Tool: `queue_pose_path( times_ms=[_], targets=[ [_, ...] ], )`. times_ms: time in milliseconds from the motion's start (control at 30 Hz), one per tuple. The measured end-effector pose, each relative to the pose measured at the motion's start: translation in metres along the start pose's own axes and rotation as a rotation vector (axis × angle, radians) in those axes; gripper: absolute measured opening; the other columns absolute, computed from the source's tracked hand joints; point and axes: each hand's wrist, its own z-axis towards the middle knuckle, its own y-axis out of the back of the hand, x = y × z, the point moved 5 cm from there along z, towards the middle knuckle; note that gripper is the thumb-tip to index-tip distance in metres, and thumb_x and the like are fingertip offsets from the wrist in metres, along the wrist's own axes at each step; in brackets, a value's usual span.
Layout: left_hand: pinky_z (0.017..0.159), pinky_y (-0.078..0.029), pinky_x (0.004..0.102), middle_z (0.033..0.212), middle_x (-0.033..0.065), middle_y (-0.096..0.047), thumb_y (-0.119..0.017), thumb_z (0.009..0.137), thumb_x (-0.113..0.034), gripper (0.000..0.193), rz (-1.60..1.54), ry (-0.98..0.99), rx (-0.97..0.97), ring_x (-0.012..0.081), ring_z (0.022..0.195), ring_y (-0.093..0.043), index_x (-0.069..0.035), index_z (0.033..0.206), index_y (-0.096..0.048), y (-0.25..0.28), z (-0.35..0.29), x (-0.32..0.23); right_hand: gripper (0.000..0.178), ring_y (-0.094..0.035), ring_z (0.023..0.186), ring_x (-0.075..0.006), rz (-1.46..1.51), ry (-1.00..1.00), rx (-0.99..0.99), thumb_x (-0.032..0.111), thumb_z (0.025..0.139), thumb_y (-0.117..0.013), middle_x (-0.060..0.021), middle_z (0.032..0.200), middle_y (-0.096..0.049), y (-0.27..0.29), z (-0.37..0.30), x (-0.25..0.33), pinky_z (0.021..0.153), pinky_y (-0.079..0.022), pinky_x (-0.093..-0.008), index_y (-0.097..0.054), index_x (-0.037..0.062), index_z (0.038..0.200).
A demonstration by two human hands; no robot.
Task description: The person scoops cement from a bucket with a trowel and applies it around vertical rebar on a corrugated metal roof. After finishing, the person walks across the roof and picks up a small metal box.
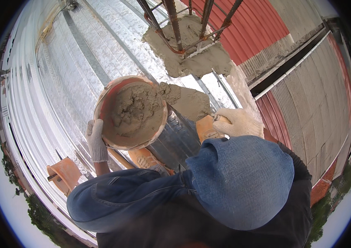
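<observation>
My gloved left hand [96, 140] is closed on the left side of a round bucket [108, 101] that leans toward me. Wet grey mortar [136, 111] lies lumpy inside it. In my gloved right hand [239, 122] is the wooden handle of a trowel [194, 103]. Its broad blade is smeared with mortar and points left, a lump of mortar at its tip by the bucket's right rim. Farther off, a spread of wet mortar [200, 64] surrounds the foot of an upright rebar cage [174, 25].
Ribbed shiny metal decking [76, 62] stretches left and ahead. My tan shoes [144, 159] stand close to the bucket. A second orange bucket [64, 173] lies tipped at left. On the right are a red corrugated roof [249, 31], a dark gap with a white pipe [293, 66] and grey roofing [316, 111].
</observation>
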Motion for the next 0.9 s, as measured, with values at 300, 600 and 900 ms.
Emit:
queue_pose_path(
  times_ms=[300, 600, 900],
  targets=[
    [0.092, -0.055, 0.0285, 0.112, -0.0010, -0.074, -0.078, 0.112, -0.021, 0.015, -0.032, 0.022, 0.090, 0.0089, 0.101, -0.067, -0.007, 0.117, -0.077, 0.010, 0.012, 0.013, 0.022, -0.075, 0.096, -0.0428, -0.454, 0.334, -0.680, 0.020, 0.098, -0.076, -0.0201, 0.103, -0.074, 0.026, 0.032, -0.028, 0.083, -0.061, -0.0546, -0.073, 0.0050, 0.115],
    [0.088, -0.051, 0.0269, 0.102, -0.0050, -0.069, -0.081, 0.110, -0.024, 0.017, -0.024, 0.012, 0.005, 0.0069, 0.095, -0.061, -0.009, 0.107, -0.075, -0.004, 0.004, 0.005, 0.026, -0.076, 0.095, -0.0468, -0.279, 0.277, -0.582, 0.022, 0.099, -0.075, -0.0237, 0.104, -0.077, 0.020, 0.035, -0.045, 0.080, -0.060, -0.0579, -0.074, 0.0067, 0.119],
    [0.085, -0.049, 0.0264, 0.100, -0.0061, -0.065, -0.081, 0.110, -0.024, 0.017, -0.007, -0.028, 0.040, 0.0057, 0.093, -0.057, -0.010, 0.104, -0.074, 0.004, 0.007, 0.005, 0.035, -0.078, 0.103, -0.0474, -0.215, 0.132, -0.192, 0.031, 0.111, -0.063, -0.0275, 0.109, -0.081, -0.006, 0.048, -0.012, 0.093, -0.061, -0.0563, -0.075, 0.0013, 0.123]
  ],
)
